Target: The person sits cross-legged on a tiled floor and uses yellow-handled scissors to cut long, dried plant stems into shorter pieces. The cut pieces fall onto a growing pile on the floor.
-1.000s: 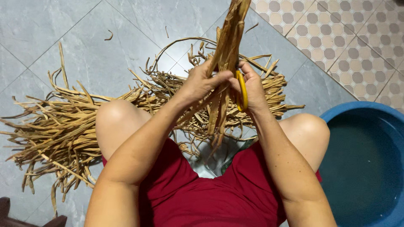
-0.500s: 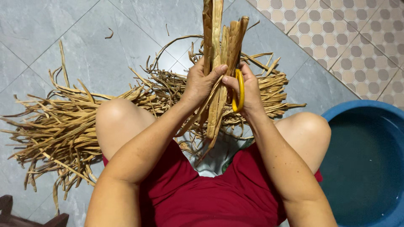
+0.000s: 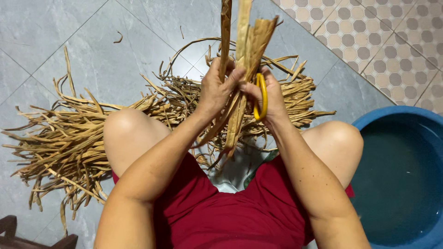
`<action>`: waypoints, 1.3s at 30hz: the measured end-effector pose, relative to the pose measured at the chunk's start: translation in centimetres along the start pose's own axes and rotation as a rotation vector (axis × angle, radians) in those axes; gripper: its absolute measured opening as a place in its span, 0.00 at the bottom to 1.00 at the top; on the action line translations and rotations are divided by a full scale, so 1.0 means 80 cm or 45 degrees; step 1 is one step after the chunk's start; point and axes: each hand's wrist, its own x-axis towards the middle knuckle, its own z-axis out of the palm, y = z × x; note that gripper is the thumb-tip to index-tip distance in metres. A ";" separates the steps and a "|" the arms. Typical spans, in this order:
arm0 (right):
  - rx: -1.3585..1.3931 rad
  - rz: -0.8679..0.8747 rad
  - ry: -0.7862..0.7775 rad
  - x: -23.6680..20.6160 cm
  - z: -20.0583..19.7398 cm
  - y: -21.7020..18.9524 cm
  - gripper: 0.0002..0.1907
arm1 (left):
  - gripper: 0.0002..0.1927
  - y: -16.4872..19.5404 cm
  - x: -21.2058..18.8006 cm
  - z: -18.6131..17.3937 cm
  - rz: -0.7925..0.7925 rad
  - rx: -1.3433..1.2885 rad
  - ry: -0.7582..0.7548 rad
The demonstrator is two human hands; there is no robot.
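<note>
A bundle of dried tan plant strips (image 3: 242,69) stands nearly upright above the person's lap, its flat, papery strips fanning slightly at the top and running out of view. The lower ends hang loose between the knees. The left hand (image 3: 217,90) grips one side, the right hand (image 3: 270,94) the other. A yellow loop-shaped tool (image 3: 262,97) sits in the right hand, pressed against the strips.
</note>
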 end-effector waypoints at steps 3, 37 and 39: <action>0.089 0.060 0.013 -0.001 -0.010 -0.011 0.20 | 0.27 0.012 -0.007 -0.023 0.124 0.349 -0.234; -0.405 0.019 -0.264 -0.012 -0.002 0.018 0.18 | 0.23 0.025 -0.002 -0.031 -0.213 -0.048 -0.276; -0.316 0.044 -0.154 -0.014 0.000 0.023 0.19 | 0.22 0.022 0.000 -0.030 -0.288 -0.055 -0.240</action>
